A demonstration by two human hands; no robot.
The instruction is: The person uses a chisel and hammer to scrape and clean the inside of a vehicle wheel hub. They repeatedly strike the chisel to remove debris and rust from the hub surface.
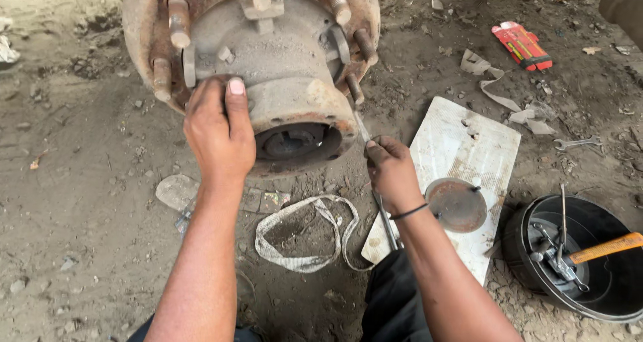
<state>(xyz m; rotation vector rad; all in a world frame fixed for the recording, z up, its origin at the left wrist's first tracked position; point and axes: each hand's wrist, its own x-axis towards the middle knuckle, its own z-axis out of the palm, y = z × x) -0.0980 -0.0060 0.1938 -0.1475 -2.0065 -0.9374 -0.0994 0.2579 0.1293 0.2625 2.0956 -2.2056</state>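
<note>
The rusted wheel hub [268, 67], ringed with studs, stands at top centre above the dirt ground [87, 181]. The left hand [218, 131] lies flat against its left flank, fingers spread, clasping nothing. The right hand [390, 171] is closed around a thin metal tool [362, 127] at the hub's lower right edge. A round metal cap [457, 204] rests on a white board [462, 148] nearby.

You see one package: a flat red packet [522, 45] with pale markings, oblong, lying tilted on the dirt to the upper right of the rusty wheel hub [268, 60], well apart from it. A small scrap with a printed, multicoloured face [273, 200] lies on the ground just below the hub; its detail is too small to tell. No signs or screens appear.
</note>
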